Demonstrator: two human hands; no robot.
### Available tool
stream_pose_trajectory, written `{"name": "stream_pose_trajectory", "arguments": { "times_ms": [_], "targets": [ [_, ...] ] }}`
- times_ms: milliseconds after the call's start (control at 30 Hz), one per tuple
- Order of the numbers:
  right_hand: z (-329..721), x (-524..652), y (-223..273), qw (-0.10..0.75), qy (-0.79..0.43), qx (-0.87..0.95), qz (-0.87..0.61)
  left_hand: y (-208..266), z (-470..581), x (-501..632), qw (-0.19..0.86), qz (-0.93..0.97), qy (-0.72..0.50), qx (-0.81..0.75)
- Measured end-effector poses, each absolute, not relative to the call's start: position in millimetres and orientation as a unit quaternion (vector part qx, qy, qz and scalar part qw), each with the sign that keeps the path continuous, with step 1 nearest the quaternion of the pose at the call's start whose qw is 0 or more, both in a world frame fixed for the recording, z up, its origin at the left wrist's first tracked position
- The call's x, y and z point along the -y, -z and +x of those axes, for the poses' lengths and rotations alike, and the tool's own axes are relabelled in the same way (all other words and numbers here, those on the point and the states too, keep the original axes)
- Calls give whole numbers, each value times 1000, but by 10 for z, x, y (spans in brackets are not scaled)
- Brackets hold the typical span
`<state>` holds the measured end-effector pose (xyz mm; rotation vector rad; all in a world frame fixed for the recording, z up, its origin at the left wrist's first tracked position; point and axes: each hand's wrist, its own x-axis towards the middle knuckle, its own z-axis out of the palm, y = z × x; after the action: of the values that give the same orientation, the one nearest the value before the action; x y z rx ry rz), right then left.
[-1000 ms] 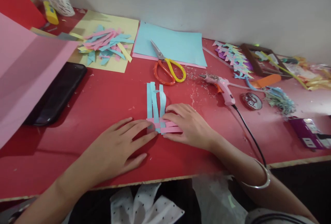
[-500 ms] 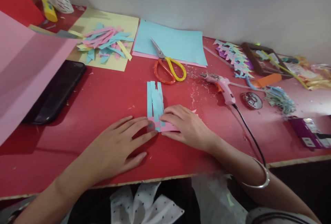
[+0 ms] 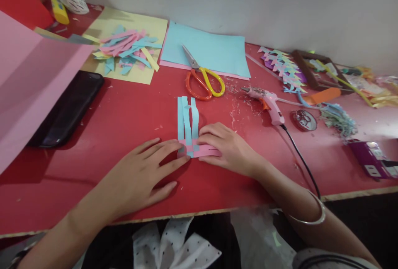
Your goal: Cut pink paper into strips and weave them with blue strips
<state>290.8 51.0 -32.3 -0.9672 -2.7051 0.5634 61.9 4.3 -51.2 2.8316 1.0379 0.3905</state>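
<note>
Light-blue paper strips (image 3: 187,126) stand lengthwise on the red tabletop, crossed and woven near their lower ends with pink paper strips (image 3: 207,150) that run rightward. My left hand (image 3: 143,173) lies flat with its fingers spread, its fingertips pressing the left end of the crossing. To the right, my right hand (image 3: 228,149) rests its slightly bent fingers on and around the pink strips, thumb and forefinger apart. Their undersides are hidden. Behind the weave lie scissors (image 3: 199,76) with one orange and one yellow handle, partly on light-blue paper sheets (image 3: 214,49).
A pink glue gun (image 3: 265,102) with a black cord lies to the right, near a small round dish (image 3: 304,119). Cut strips (image 3: 129,49) are heaped on yellow paper (image 3: 137,76). A black phone (image 3: 68,109) lies at left under a pink sheet (image 3: 40,66).
The rightmost blue strip has shifted right, leaving a gap beside the middle one. My right hand has moved slightly right and more of the pink strips shows; my left hand stays put.
</note>
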Motion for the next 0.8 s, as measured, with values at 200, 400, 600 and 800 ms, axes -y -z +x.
{"name": "stream_pose_trajectory", "arguments": {
  "times_ms": [200,400,600,800],
  "targets": [
    [2915,-517,324,104,-196,919,-325,524,604,-49,40,932,-141,-332],
    [2899,-512,271,83,-214,913,-338,512,688,-23,50,922,-129,-361],
    [2882,-510,244,92,-250,899,-348,509,838,11,18,908,-141,-394],
    [2890,-596,258,104,-324,864,-371,498,848,14,15,909,-135,-393]
  ]
}}
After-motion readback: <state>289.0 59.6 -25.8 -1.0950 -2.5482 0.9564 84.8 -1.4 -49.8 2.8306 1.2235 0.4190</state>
